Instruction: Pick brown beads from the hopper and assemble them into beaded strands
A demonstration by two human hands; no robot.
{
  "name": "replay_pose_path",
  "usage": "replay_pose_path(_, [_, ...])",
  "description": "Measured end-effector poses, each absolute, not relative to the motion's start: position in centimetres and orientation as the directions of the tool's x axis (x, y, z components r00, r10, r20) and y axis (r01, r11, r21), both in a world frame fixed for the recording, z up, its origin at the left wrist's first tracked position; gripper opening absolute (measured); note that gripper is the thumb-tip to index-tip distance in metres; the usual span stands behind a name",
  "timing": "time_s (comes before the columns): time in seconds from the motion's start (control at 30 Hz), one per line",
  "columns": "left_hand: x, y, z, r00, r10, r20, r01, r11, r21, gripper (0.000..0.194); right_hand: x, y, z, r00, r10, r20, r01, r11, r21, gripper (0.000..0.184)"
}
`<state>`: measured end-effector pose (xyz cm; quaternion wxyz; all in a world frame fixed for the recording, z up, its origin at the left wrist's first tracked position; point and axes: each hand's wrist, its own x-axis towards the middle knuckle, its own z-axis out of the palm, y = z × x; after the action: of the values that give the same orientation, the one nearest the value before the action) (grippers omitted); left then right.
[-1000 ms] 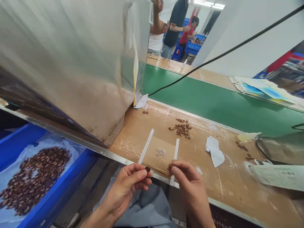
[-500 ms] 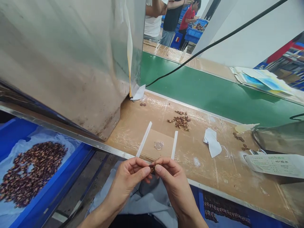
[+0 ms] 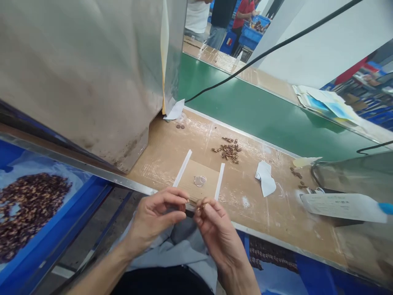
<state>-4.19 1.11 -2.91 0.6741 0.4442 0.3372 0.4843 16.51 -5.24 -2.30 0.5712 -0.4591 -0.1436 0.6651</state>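
At the table's front edge my left hand (image 3: 159,215) is open, thumb and fingers apart with nothing visible between them. Just to its right, my right hand (image 3: 215,229) pinches a small brown piece (image 3: 201,207), mostly hidden by the fingertips. Beyond both hands lies a cardboard pad (image 3: 192,168) between two white strips, with a clear ring-shaped patch (image 3: 199,180) on it. Farther back is a loose pile of small shiny brown pieces (image 3: 229,151). Two dark round discs (image 3: 180,127) rest at the back left of the tabletop.
A large metal housing (image 3: 92,82) stands at left, above a blue crate (image 3: 61,233) of brown pieces. Right are a crumpled white paper (image 3: 265,179) and a white glue bottle (image 3: 340,207). A green belt (image 3: 245,106) runs behind, under a black cable (image 3: 264,55). Other people stand beyond.
My hands came together over a small brown disc and piece, then parted slightly. My left hand has let go, while the right keeps the piece. The view has shifted a little.
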Motion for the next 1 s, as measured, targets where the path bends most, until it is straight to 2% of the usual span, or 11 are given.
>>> replay_pose_path(0.1, [-4.2, 2.7, -3.3, 0.361, 0.926, -0.113, -0.402, 0.264, 0.877, 0.024, 18.7, -4.0, -2.2, 0.378, 0.897, -0.23, -0.288, -0.122, -0.95, 0.035])
replay_pose_path(0.17, [-3.9, 3.7, -3.8, 0.4, 0.904, -0.149, -0.41, 0.322, 0.854, 0.026, 19.9, -3.0, -2.2, 0.486, 0.873, -0.033, 0.017, -0.047, -0.999, 0.032])
replay_pose_path(0.27, [-3.3, 4.6, -4.8, 0.383, 0.912, -0.149, -0.46, 0.328, 0.825, 0.027, 20.7, -1.7, -2.2, 0.438, 0.871, 0.222, 0.398, 0.033, -0.917, 0.02])
replay_pose_path(0.37, [-2.8, 4.8, -5.7, 0.345, 0.93, -0.123, -0.498, 0.293, 0.816, 0.027, 20.6, -0.9, -2.1, 0.277, 0.877, 0.393, 0.61, 0.155, -0.777, 0.011])
replay_pose_path(0.5, [-2.9, 4.6, -6.1, 0.348, 0.93, -0.121, -0.526, 0.3, 0.796, 0.026, 20.4, -0.3, -2.4, 0.133, 0.849, 0.511, 0.734, 0.263, -0.627, 0.01])
replay_pose_path(0.7, [-3.1, 4.6, -5.5, 0.382, 0.919, -0.099, -0.553, 0.313, 0.773, 0.022, 20.1, 0.1, -3.1, 0.02, 0.798, 0.603, 0.809, 0.342, -0.479, 0.013])
replay_pose_path(1.0, [-3.4, 4.6, -5.8, 0.423, 0.901, -0.101, -0.546, 0.341, 0.765, 0.025, 20.0, 0.1, -3.4, -0.019, 0.782, 0.623, 0.82, 0.369, -0.439, 0.02])
